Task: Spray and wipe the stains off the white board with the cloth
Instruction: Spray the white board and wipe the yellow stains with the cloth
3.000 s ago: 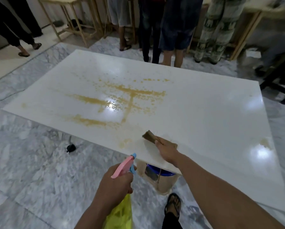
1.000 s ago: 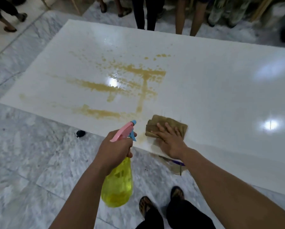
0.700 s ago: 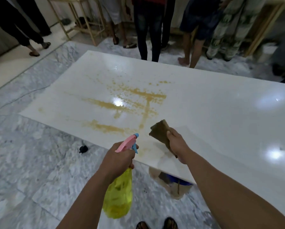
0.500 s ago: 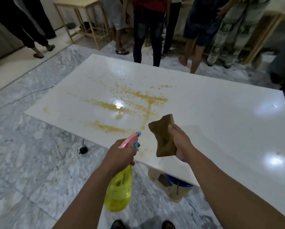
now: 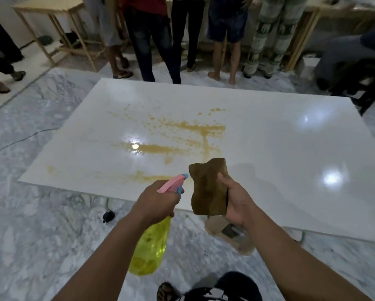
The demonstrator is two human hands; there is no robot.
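A large glossy white board point(image 5: 280, 148) lies low over the marble floor. Yellow-brown stains point(image 5: 188, 135) streak its left-middle part. My left hand point(image 5: 155, 200) grips a yellow spray bottle point(image 5: 149, 248) by its pink trigger head, nozzle aimed at the board's near edge. My right hand point(image 5: 238, 203) holds a folded brown cloth point(image 5: 209, 187) up in the air, above the near edge and off the surface.
Several people stand along the board's far side point(image 5: 160, 40). Wooden table frames point(image 5: 58, 29) stand at the back left and right. A small black object point(image 5: 108, 216) lies on the floor by the near edge. A box-like support point(image 5: 230, 235) sits under the board. My feet show at the bottom.
My right hand has lifted the cloth off the board's near edge, where it was pressed flat a second ago, and now holds it upright in the air. The bottle hand stays roughly level.
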